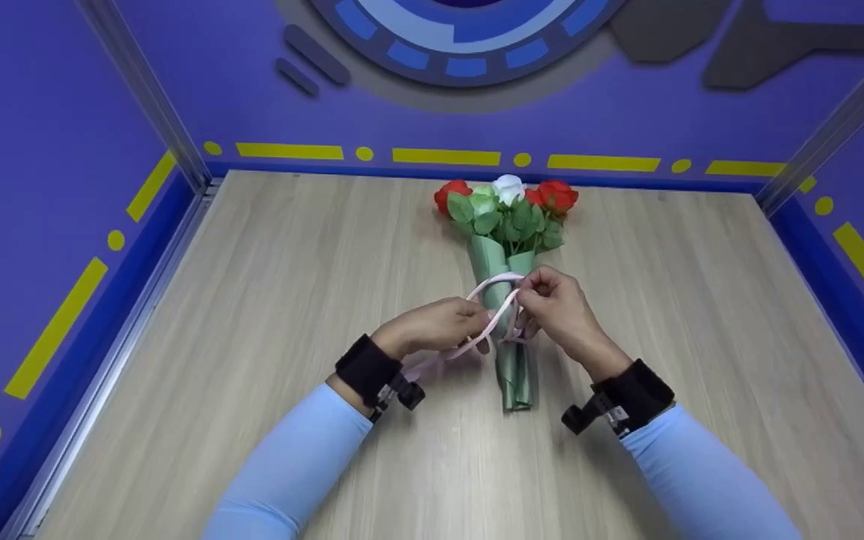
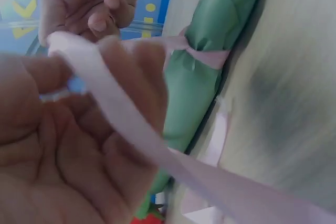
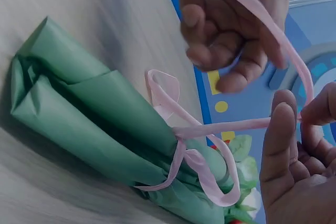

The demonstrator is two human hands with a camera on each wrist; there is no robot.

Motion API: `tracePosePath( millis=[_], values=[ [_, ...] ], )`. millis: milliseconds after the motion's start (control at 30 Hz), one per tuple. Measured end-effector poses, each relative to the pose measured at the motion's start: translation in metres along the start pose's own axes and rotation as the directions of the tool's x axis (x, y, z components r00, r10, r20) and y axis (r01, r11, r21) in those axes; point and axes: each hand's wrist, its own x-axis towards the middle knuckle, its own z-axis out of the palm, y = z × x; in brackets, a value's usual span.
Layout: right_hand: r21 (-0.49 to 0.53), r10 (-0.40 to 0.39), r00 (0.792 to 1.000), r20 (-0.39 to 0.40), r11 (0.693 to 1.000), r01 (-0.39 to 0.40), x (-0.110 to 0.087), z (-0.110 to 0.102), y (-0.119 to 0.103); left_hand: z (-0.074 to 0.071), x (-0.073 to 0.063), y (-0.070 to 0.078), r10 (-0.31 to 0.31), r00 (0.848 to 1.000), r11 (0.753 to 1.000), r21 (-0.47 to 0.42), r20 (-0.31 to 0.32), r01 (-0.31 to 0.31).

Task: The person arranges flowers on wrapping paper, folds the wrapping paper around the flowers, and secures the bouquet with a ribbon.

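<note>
A bouquet wrapped in green paper [image 1: 488, 259] lies on the table, with a pink ribbon [image 3: 215, 128] tied around its wrapping. My right hand [image 1: 563, 311] pinches the ribbon between thumb and index finger above the bouquet's right side; its other fingers are bent. On the left side, my left hand [image 1: 436, 326] is held over the table with loosely bent fingers. A length of ribbon runs across the inside of these fingers in the left wrist view, up to the right hand. A ribbon loop [image 3: 233, 182] hangs beside the knot.
Red roses [image 1: 556, 196], a white rose [image 1: 508, 189] and green leaves [image 1: 522, 217] spread at the bouquet's far end, near the table's back edge. Blue panels [image 1: 402, 120] with yellow marks enclose the wooden table [image 1: 312, 247] at the back and both sides.
</note>
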Motion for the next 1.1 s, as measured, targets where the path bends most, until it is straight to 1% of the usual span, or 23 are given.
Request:
tracePosePath(
  millis=[33,67,100,167,200,267,367,433,467,533,600,667,733,767,833,933,967,1033,1100],
  values=[
    [0.022,0.003,1.0,0.011,1.0,-0.004,0.0,-0.001,0.0,0.0,0.0,-0.001,0.012,1.0,1.0,0.005,0.02,-0.012],
    [0.04,0.005,1.0,0.027,0.999,-0.006,0.0,-0.002,0.0,-0.001,0.0,-0.002,0.025,0.999,0.999,0.022,0.024,-0.026],
    [0.046,0.003,0.999,0.049,0.999,-0.005,0.0,-0.003,-0.001,-0.001,0.001,-0.003,0.039,0.999,0.998,0.039,0.019,-0.039],
    [0.023,-0.006,0.993,0.115,1.0,0.003,-0.001,-0.005,-0.002,0.0,0.002,-0.004,0.054,0.998,0.996,0.067,-0.016,-0.053],
    [-0.004,-0.006,0.988,0.153,1.0,0.007,-0.001,-0.006,-0.003,0.0,0.003,-0.004,0.055,0.998,0.996,0.068,-0.039,-0.052],
    [-0.091,-0.006,0.975,0.221,0.996,0.027,-0.002,-0.007,-0.005,0.001,0.006,-0.004,0.047,0.995,0.997,0.064,-0.092,-0.041],
    [-0.243,-0.006,0.962,0.273,0.967,0.075,-0.003,-0.009,-0.006,0.001,0.01,-0.005,0.008,0.987,1.0,0.028,-0.163,-0.003],
    [-0.319,-0.011,0.959,0.283,0.942,0.105,-0.003,-0.011,-0.007,0.001,0.013,-0.006,-0.033,0.976,0.999,0.005,-0.216,0.035],
    [-0.34,-0.012,0.958,0.287,0.934,0.114,-0.003,-0.012,-0.007,0.0,0.015,-0.007,-0.05,0.968,0.998,0.011,-0.244,0.055],
    [-0.373,-0.016,0.957,0.291,0.919,0.129,-0.003,-0.015,-0.007,-0.002,0.018,-0.01,-0.082,0.949,0.993,0.052,-0.306,0.102],
    [-0.386,-0.019,0.957,0.289,0.913,0.134,-0.003,-0.019,-0.008,-0.004,0.022,-0.011,-0.094,0.926,0.983,0.11,-0.365,0.144],
    [-0.391,-0.027,0.96,0.279,0.91,0.139,-0.004,-0.023,-0.009,-0.006,0.027,-0.012,-0.099,0.906,0.968,0.171,-0.412,0.184],
    [-0.395,-0.043,0.961,0.273,0.906,0.153,-0.004,-0.026,-0.01,-0.007,0.033,-0.012,-0.106,0.897,0.96,0.191,-0.429,0.205],
    [-0.396,-0.051,0.961,0.272,0.904,0.16,-0.004,-0.028,-0.01,-0.008,0.036,-0.012,-0.115,0.896,0.959,0.187,-0.428,0.212],
    [-0.396,-0.064,0.959,0.277,0.901,0.174,-0.004,-0.03,-0.011,-0.007,0.042,-0.01,-0.144,0.899,0.965,0.142,-0.415,0.22],
    [-0.409,-0.077,0.953,0.292,0.891,0.198,-0.003,-0.031,-0.011,-0.005,0.052,-0.009,-0.169,0.909,0.976,0.066,-0.382,0.209],
    [-0.414,-0.08,0.952,0.295,0.887,0.203,-0.003,-0.031,-0.011,-0.004,0.054,-0.009,-0.17,0.913,0.978,0.054,-0.372,0.204],
    [-0.424,-0.073,0.952,0.298,0.883,0.201,-0.002,-0.031,-0.011,-0.002,0.058,-0.009,-0.16,0.923,0.98,0.058,-0.351,0.192],
    [-0.432,-0.061,0.953,0.297,0.881,0.191,-0.002,-0.032,-0.01,-0.002,0.058,-0.008,-0.14,0.927,0.979,0.092,-0.349,0.183]
  ],
)
